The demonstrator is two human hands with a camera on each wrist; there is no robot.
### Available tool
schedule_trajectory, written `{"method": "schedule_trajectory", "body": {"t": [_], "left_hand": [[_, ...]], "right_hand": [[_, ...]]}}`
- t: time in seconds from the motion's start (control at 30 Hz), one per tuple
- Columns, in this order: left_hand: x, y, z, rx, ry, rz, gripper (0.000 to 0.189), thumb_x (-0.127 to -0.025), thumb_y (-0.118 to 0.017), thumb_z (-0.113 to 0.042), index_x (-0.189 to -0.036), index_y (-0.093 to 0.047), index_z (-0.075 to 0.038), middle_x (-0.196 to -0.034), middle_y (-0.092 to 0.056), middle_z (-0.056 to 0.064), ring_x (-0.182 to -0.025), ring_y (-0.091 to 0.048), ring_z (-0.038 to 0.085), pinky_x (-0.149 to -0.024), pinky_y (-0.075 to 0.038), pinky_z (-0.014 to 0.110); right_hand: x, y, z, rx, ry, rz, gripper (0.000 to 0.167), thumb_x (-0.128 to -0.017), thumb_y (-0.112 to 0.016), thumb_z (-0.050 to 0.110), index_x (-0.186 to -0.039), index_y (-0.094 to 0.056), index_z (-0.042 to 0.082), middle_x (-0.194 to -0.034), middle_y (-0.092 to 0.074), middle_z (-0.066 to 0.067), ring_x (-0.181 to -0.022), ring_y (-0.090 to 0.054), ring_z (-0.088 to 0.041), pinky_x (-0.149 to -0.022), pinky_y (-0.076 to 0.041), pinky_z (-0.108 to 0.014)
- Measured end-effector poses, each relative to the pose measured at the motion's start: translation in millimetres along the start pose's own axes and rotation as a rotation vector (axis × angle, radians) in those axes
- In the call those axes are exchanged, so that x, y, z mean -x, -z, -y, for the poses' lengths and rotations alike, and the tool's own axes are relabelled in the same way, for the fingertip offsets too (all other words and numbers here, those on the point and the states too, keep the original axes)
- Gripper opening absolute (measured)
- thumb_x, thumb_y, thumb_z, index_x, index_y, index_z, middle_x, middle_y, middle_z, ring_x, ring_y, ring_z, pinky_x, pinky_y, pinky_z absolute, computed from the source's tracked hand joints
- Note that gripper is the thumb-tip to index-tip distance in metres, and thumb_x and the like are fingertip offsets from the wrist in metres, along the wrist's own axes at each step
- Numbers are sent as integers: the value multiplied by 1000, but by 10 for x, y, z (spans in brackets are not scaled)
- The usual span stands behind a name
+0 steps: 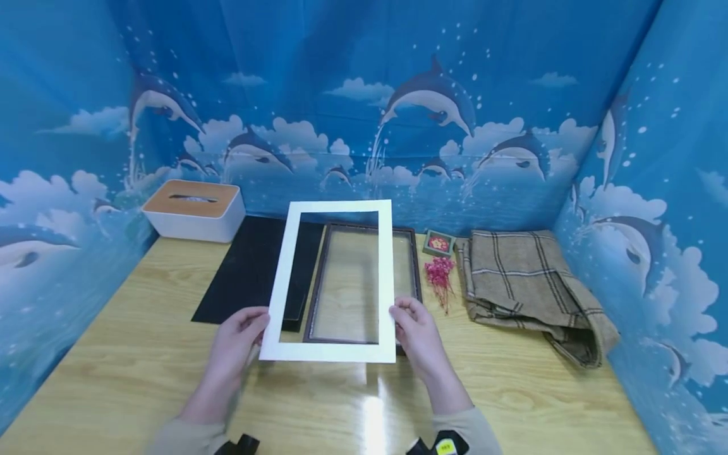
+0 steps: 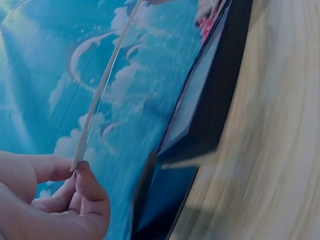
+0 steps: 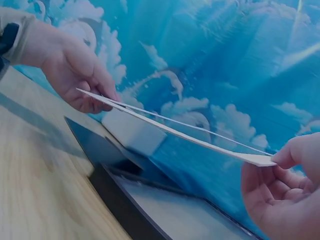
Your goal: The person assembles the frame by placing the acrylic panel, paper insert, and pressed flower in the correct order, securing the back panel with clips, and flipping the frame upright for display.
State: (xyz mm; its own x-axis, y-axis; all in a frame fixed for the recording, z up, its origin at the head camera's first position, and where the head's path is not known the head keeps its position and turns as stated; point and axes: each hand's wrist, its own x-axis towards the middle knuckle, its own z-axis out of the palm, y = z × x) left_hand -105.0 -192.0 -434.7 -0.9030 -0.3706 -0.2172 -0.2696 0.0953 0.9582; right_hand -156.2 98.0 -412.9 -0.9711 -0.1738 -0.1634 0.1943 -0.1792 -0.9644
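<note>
Both hands hold up a white picture mat (image 1: 386,278), a thin rectangular border with an open middle. My left hand (image 1: 237,338) pinches its left edge near the lower corner, thumb against fingers. On the opposite edge my right hand (image 1: 419,335) pinches it the same way. In the right wrist view the mat (image 3: 190,137) appears edge-on, raised above the table. Beneath it lies a dark brown frame (image 1: 417,265) with a clear pane, partly hidden by the mat. Black boards (image 1: 239,278) lie to the frame's left, the mat overlapping part of them.
A white tissue box (image 1: 190,224) with a wooden lid stands at the back left. Right of the frame are a small green box (image 1: 438,242) and pink dried flowers (image 1: 440,273). Farther right lies a folded plaid cloth (image 1: 517,278). A blue dolphin curtain (image 1: 352,95) surrounds the wooden table (image 1: 534,398).
</note>
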Motion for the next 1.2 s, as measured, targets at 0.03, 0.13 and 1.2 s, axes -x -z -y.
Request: {"method": "schedule_trajectory", "body": {"t": [0.03, 0.13, 1.2], "left_hand": [[-3, -51, -11, 2, 1, -3, 30, -97, -55, -15, -121, -58, 2, -93, -60, 8, -74, -54, 14, -62, -47, 22], [-17, -195, -11, 28, -10, -6, 27, -96, -56, -14, -118, -60, 2, -96, -60, 10, -74, -54, 15, -61, -47, 22], [-75, -891, -7, -334, -391, -121, 22, -79, -67, 5, -100, -70, 7, -82, -66, 11, -72, -61, 20, -63, -53, 29]], "right_hand": [[-5, 40, -1, 0, 1, -9, 13, -94, -53, 5, -104, -49, -3, -79, -44, 1, -66, -40, -8, -58, -37, -15], [-24, 150, -2, 13, -6, -45, 14, -94, -52, 5, -105, -48, -3, -76, -42, 2, -63, -37, -7, -54, -33, -16], [-480, 696, -253, 47, -16, -185, 22, -95, -48, 3, -110, -47, -13, -86, -53, -4, -77, -56, -10, -70, -51, -22]]}}
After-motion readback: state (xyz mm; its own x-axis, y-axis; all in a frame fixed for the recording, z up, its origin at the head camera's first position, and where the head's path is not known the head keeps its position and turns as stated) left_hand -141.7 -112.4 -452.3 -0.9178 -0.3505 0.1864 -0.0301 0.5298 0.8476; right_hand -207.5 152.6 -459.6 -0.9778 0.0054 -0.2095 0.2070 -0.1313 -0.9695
